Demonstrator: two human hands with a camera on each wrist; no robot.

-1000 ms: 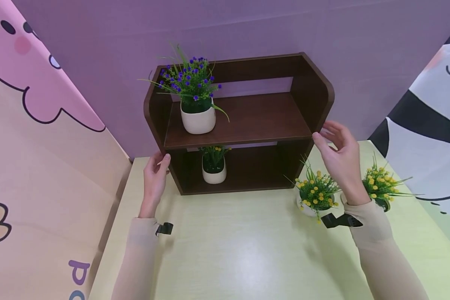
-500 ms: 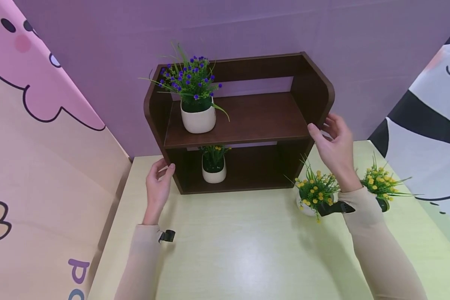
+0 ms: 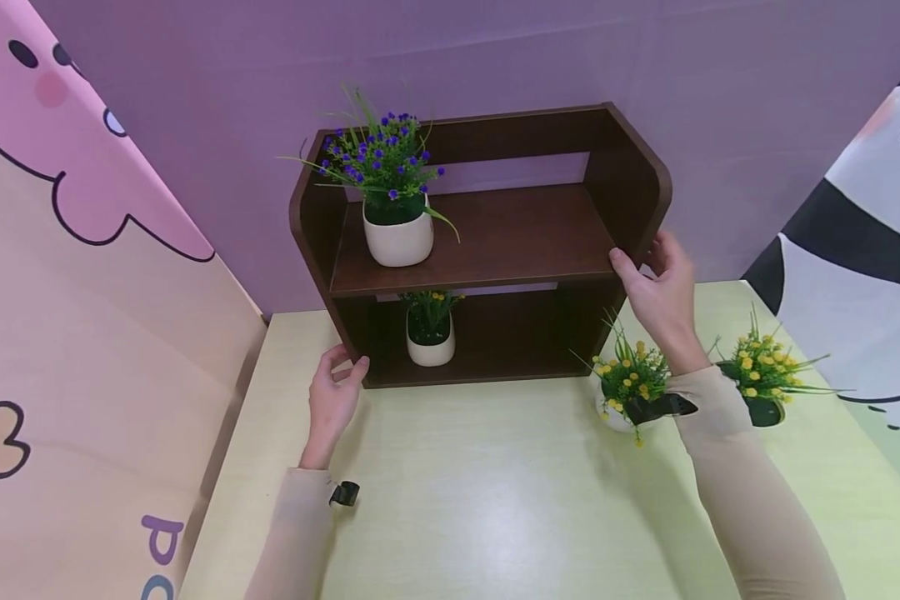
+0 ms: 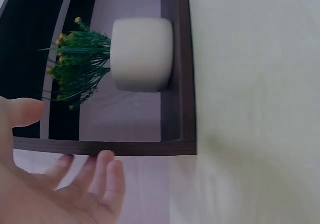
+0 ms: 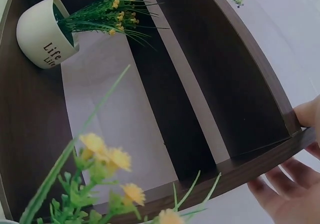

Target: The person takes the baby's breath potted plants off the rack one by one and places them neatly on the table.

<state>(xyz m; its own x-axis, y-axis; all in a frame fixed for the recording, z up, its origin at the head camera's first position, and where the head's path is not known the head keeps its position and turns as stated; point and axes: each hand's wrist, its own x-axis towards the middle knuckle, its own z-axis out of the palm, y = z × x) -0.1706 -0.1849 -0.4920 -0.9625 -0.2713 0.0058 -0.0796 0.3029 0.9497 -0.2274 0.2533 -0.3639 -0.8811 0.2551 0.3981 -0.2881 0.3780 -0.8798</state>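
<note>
A dark brown two-tier shelf (image 3: 525,229) stands against the purple backdrop. My left hand (image 3: 335,404) is low at its left side; in the left wrist view the fingertips (image 4: 106,159) touch the outer face of the side panel, and the thumb stands apart in front of the opening. Higher up, my right hand (image 3: 663,296) holds the right side panel, thumb at the front edge by the middle board and fingers outside. On the upper tier sits a white pot of purple flowers (image 3: 397,237). Below it is a white pot of yellow flowers (image 3: 430,352), lettered "Life" in the right wrist view.
Two more potted yellow-flowered plants stand on the pale table (image 3: 450,492) to the right: a nearer plant (image 3: 630,379) and a farther plant (image 3: 761,367), both partly behind my right forearm. Cartoon-printed panels (image 3: 82,333) flank the table on both sides.
My left hand has slid down and toward me along the shelf's left side. My right hand has moved slightly left and closed in on the right panel. The shelf and pots look unmoved.
</note>
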